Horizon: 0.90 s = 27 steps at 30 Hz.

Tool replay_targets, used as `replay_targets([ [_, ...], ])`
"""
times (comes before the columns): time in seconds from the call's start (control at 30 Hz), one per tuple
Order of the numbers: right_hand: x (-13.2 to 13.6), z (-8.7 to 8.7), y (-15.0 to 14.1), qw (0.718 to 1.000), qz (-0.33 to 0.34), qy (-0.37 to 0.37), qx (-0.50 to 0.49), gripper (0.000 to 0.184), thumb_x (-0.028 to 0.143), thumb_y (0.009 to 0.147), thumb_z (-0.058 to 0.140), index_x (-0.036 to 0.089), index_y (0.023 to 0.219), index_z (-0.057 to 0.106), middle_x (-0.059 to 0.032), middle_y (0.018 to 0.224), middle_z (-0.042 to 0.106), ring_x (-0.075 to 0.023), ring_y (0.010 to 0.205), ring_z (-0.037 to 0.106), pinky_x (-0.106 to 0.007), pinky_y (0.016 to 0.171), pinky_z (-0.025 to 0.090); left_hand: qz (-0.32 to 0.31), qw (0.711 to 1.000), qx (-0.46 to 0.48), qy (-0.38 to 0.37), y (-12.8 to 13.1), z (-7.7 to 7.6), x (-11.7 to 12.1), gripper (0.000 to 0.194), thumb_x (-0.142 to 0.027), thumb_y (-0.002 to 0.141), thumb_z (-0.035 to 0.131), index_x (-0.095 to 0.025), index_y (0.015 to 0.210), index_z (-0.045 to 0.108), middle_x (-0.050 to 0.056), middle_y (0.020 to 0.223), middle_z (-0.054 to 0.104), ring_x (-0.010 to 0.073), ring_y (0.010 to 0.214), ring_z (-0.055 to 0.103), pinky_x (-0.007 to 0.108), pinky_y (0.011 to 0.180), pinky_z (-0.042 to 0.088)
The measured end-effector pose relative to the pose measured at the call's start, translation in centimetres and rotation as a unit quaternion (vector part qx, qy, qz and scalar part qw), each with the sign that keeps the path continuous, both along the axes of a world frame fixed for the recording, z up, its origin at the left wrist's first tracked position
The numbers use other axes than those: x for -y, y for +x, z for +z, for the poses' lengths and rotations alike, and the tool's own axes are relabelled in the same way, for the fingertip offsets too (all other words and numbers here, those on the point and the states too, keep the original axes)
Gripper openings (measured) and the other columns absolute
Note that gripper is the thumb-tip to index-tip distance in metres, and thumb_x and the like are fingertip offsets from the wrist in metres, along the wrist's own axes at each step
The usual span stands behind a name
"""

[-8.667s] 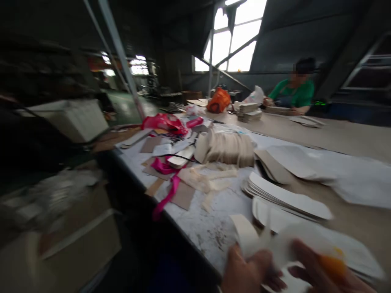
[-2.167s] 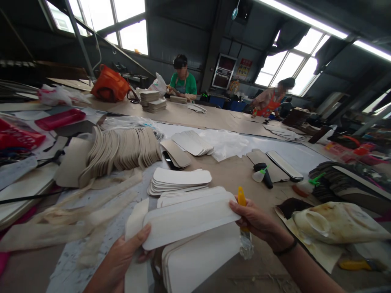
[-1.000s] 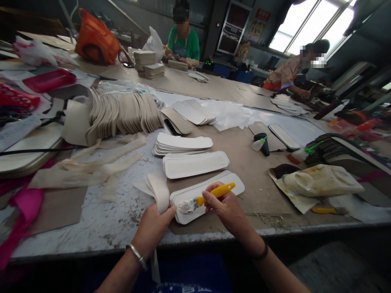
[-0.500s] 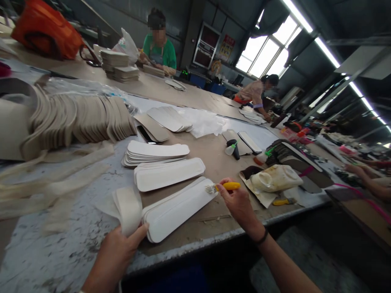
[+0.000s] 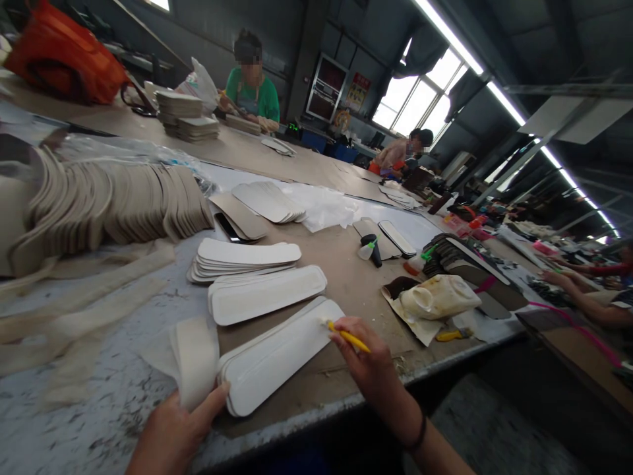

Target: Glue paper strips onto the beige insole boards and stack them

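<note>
Your brush (image 5: 352, 338) has moved to the far end of the white panels (image 5: 279, 359) on the desk (image 5: 316, 414). Your right hand (image 5: 370, 369) clamps it; your left hand (image 5: 173, 432) pinches the curled strip (image 5: 195, 356). Panels seem light, stiff: steady their edges.

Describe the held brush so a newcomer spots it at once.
On the worktable, find the nearest stack of long white panels. Over its right end, the right hand holds the yellow-handled brush. Unlike the loose brush beside the stained jug, it is held.

Yellow brush handle (image 5: 355, 340), plain white panels (image 5: 281, 356)
</note>
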State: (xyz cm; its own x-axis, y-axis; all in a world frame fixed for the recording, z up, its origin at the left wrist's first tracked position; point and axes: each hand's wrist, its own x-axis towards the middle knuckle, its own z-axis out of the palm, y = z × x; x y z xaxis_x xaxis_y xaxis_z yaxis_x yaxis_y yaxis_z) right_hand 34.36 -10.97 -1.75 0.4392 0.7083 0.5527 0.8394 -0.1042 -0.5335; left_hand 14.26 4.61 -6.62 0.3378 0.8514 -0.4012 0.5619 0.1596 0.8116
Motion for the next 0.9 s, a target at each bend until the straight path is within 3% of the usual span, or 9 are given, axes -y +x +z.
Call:
replay_targets([
  [0.07,-0.2,-0.1,0.1,1.0,-0.012,-0.006,-0.005,0.008,0.023,0.087,0.057,0.02,0.091,0.064,-0.0076,0.087,0.067,-0.0204,0.084,0.065,-0.032,0.078,0.053,-0.003,1.0,0.01,-0.023,0.0,0.3,0.0,0.033,-0.056,0.058,0.06,-0.024,0.058,0.056,-0.003,0.036,0.044,0.0308,0.061,0.061,0.035,0.056,0.043],
  [0.17,-1.1,0.0,-2.5,0.992,0.033,-0.039,-0.116,0.008,0.023,0.086,0.058,0.019,0.087,0.065,-0.0068,0.083,0.067,-0.0192,0.081,0.064,-0.03,0.075,0.052,-0.014,0.998,0.008,-0.052,-0.1,0.5,-0.3,0.034,-0.056,0.058,0.062,-0.022,0.06,0.057,-0.004,0.036,0.045,0.0286,0.056,0.059,0.034,0.054,0.042],
  [0.3,-2.9,0.3,-6.0,0.928,0.068,-0.063,-0.36,0.017,0.034,0.085,0.058,0.018,0.084,0.062,-0.0024,0.069,0.064,-0.0159,0.062,0.064,-0.026,0.059,0.052,-0.027,0.998,0.005,-0.048,-0.4,0.3,-0.5,0.034,-0.055,0.059,0.063,-0.021,0.061,0.06,-0.002,0.039,0.051,0.0253,0.051,0.056,0.032,0.051,0.043],
  [0.37,-3.3,0.1,-5.5,0.913,0.05,-0.061,-0.399,0.021,0.038,0.084,0.059,0.017,0.082,0.06,0.0,0.062,0.06,-0.0148,0.054,0.061,-0.025,0.053,0.05,-0.026,0.999,0.014,-0.036,-0.5,0.2,-0.5,0.033,-0.054,0.059,0.063,-0.021,0.06,0.06,-0.001,0.04,0.053,0.0247,0.05,0.057,0.032,0.05,0.043],
  [0.53,-2.5,0.2,-2.7,0.956,-0.075,-0.037,-0.282,0.023,0.04,0.081,0.063,0.017,0.079,0.061,-0.0006,0.063,0.059,-0.0146,0.054,0.059,-0.025,0.053,0.049,-0.02,0.998,0.034,-0.039,-0.4,0.2,-0.4,0.03,-0.051,0.058,0.062,-0.021,0.056,0.059,-0.002,0.038,0.05,0.0245,0.051,0.058,0.031,0.05,0.045],
  [0.67,-2.6,0.7,-4.2,0.938,-0.024,-0.04,-0.343,0.022,0.04,0.083,0.06,0.018,0.08,0.059,0.0006,0.059,0.059,-0.0145,0.051,0.06,-0.024,0.05,0.05,-0.024,0.999,0.022,-0.038,-0.4,0.2,-0.5,0.032,-0.052,0.059,0.062,-0.021,0.056,0.058,-0.002,0.04,0.05,0.0225,0.047,0.054,0.032,0.048,0.042],
  [0.77,-3.0,-0.1,-4.4,0.931,0.013,-0.045,-0.362,0.023,0.041,0.083,0.059,0.019,0.08,0.058,-0.0002,0.062,0.06,-0.0147,0.05,0.061,-0.025,0.049,0.05,-0.02,0.999,0.001,-0.048,-0.4,0.1,-0.6,0.033,-0.054,0.057,0.062,-0.021,0.054,0.055,-0.002,0.038,0.049,0.0207,0.043,0.049,0.031,0.045,0.037],
  [0.9,-1.8,-1.0,0.2,0.971,-0.11,-0.042,-0.207,0.025,0.043,0.083,0.057,0.018,0.079,0.06,-0.0033,0.067,0.061,-0.0166,0.056,0.061,-0.027,0.054,0.05,-0.006,0.999,0.013,-0.049,-0.5,-0.2,-0.5,0.038,-0.057,0.057,0.062,-0.022,0.05,0.05,-0.002,0.039,0.05,0.0193,0.042,0.047,0.03,0.044,0.033],
])
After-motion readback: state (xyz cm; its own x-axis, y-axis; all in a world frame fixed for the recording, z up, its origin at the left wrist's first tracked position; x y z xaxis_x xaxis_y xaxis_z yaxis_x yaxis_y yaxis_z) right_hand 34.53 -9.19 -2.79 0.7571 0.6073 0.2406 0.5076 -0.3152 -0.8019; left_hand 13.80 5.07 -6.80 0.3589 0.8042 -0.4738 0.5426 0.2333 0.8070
